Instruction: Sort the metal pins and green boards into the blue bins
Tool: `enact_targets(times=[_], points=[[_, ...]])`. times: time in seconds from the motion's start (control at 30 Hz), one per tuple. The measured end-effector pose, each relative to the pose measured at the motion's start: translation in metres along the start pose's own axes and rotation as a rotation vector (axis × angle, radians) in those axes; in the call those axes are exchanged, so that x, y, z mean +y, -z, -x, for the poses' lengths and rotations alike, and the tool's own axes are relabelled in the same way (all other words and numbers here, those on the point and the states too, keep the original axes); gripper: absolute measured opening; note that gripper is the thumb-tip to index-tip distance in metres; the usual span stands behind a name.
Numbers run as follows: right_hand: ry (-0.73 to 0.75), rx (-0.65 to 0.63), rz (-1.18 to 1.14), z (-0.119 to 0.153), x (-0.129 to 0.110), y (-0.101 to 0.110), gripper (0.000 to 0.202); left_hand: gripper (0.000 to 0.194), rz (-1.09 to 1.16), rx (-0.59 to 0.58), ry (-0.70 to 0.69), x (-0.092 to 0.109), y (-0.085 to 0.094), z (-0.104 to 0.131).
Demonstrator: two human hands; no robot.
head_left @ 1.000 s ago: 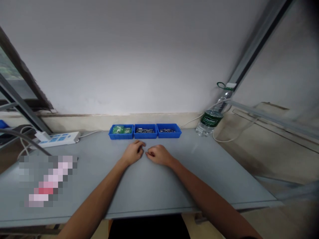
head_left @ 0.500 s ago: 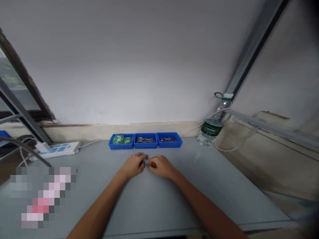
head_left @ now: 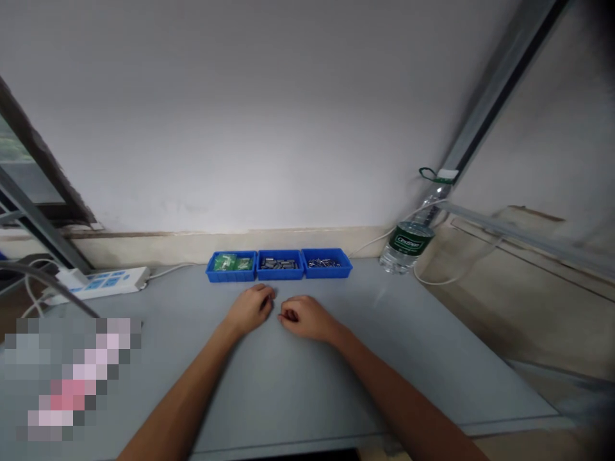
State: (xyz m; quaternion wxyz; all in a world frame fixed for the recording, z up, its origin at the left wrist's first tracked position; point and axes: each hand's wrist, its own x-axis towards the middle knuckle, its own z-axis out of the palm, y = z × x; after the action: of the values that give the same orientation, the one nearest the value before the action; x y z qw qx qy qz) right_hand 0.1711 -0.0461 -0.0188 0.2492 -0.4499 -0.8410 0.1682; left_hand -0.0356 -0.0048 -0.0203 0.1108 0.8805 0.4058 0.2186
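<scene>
Fingers (head_left: pixel 263 292) of left hand (head_left: pixel 247 310) and right hand (head_left: pixel 306 317) curl inward; whether clamped is unclear.

A grey table (head_left: pixel 278 390) bears blue trays (head_left: pixel 280 275), power strip (head_left: pixel 125 282), bottle (head_left: pixel 411 239).

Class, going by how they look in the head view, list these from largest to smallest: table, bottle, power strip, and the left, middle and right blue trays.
1. Table
2. Bottle
3. Power strip
4. Left tray, middle tray and right tray: too alike to rank.
</scene>
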Motion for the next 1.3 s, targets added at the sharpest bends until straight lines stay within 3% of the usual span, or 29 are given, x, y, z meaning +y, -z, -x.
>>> enact_targets(times=[0.2,0.37,0.53,0.77,0.97,1.03,1.13,1.3], points=[[-0.079,0.201,0.037,-0.004,0.016,0.005,0.013,0.042,-0.227,0.353,0.004,-0.017,-0.005,-0.019],[-0.272,0.404,-0.163,-0.01,0.047,0.004,0.02,0.047,-0.326,0.296,0.021,-0.026,-0.006,-0.035],[-0.401,0.534,-0.347,-0.014,0.066,0.0,0.021,0.026,-0.359,0.257,0.0,-0.023,-0.002,-0.041],[-0.426,0.572,-0.359,-0.017,0.075,-0.005,0.038,0.026,-0.277,0.223,-0.049,-0.017,-0.006,-0.032],[-0.313,0.607,-0.259,-0.023,0.072,-0.001,0.024,0.016,-0.235,0.12,-0.088,-0.014,-0.007,-0.024],[-0.296,0.582,-0.237,-0.024,0.069,0.002,0.017,0.01,-0.267,0.097,-0.084,-0.008,-0.006,-0.023],[-0.274,0.524,-0.2,-0.023,0.066,0.006,0.016,0.02,-0.301,0.107,-0.056,0.004,-0.009,-0.022],[-0.197,0.413,-0.139,-0.019,0.066,0.008,0.015,0.02,-0.23,0.123,-0.05,0.023,-0.024,-0.027]])
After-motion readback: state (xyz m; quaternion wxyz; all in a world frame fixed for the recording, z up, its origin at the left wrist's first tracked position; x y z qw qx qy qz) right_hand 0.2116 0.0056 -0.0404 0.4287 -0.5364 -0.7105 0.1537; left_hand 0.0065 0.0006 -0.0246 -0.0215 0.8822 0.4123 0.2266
